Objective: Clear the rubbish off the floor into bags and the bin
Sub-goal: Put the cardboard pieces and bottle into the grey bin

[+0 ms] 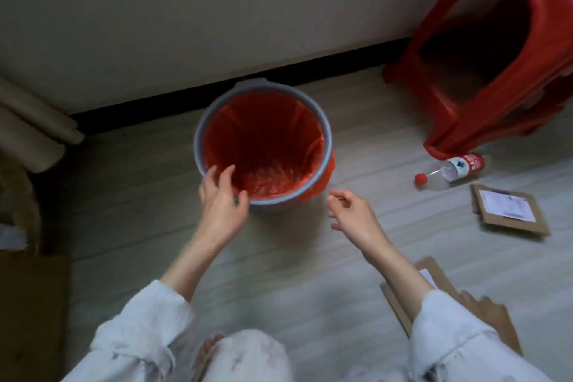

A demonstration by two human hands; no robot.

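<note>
Head view: the round grey bin [324, 136], lined with a glossy, creased red bag [263, 146], is gripped at its near rim by the left hand [221, 198], fingers curled over the edge. The right hand [353, 211] is held just beside the bin, loosely curled, holding nothing. A clear plastic bottle [449, 172] and flat cardboard [508, 209] are seen on the pale wood-grain floor [310, 273].

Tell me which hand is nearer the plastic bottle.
Right. The right hand hangs over the floor between bin and bottle; the left hand holds the bin's near rim, farther off.
</note>
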